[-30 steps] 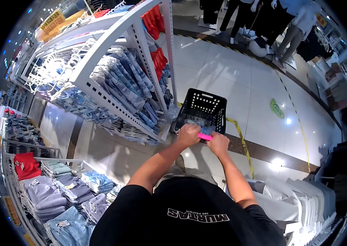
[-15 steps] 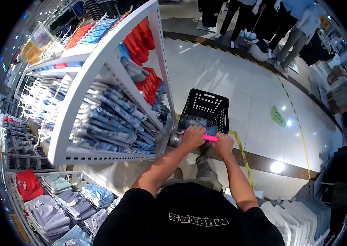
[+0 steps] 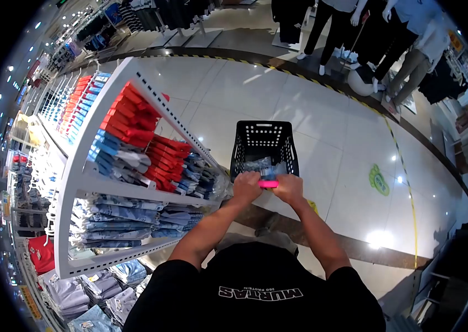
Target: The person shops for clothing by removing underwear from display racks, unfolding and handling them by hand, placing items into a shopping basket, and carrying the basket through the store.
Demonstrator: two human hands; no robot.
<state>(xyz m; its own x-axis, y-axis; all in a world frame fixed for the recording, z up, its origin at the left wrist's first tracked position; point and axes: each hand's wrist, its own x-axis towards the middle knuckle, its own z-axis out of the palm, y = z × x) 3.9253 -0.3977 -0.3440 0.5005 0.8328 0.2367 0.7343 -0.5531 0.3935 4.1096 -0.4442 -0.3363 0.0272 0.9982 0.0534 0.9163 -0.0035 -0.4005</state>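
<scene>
- Ahead of me is a black basket (image 3: 260, 151), with bluish bundles (image 3: 258, 165) at its near end.
- Its far end points away from me.
- The pink handle (image 3: 268, 184) runs side to side, nearest me.
- My left hand (image 3: 246, 187) and right hand (image 3: 288, 188) curl closed around it.

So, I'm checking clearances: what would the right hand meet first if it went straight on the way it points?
Past the pink handle it grips, the right hand would probably meet the contents of the basket; depth is unclear, so it might pass above them.
</scene>
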